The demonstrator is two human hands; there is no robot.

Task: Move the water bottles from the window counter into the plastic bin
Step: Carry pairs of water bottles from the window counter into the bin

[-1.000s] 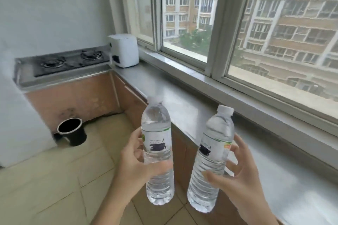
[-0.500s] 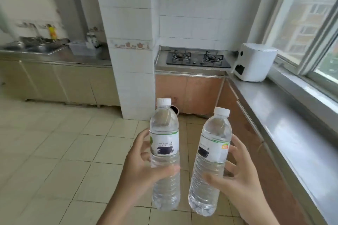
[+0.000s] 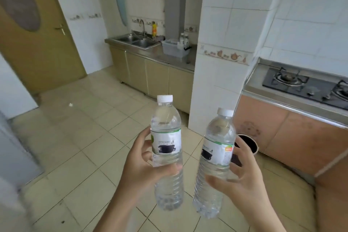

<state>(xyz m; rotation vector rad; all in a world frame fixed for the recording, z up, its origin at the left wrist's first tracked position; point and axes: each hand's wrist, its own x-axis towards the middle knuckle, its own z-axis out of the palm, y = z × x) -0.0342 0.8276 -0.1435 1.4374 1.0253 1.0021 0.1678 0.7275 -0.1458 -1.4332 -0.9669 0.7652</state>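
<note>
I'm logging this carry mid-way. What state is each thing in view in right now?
Left hand: closed around the left bottle.
Right hand: closed around the right bottle.
Left bottle: capped, upright, held in the air.
Right bottle: capped, tilted slightly, held in the air.
Plastic bin: on the sink counter, already holding bottles.
Door: shut.
Stove: no flame visible.
Tap: no water seen running.

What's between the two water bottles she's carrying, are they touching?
No. In the head view, the left hand's bottle and the right hand's bottle are apart; only floor tiles show through the gap between them.
</note>
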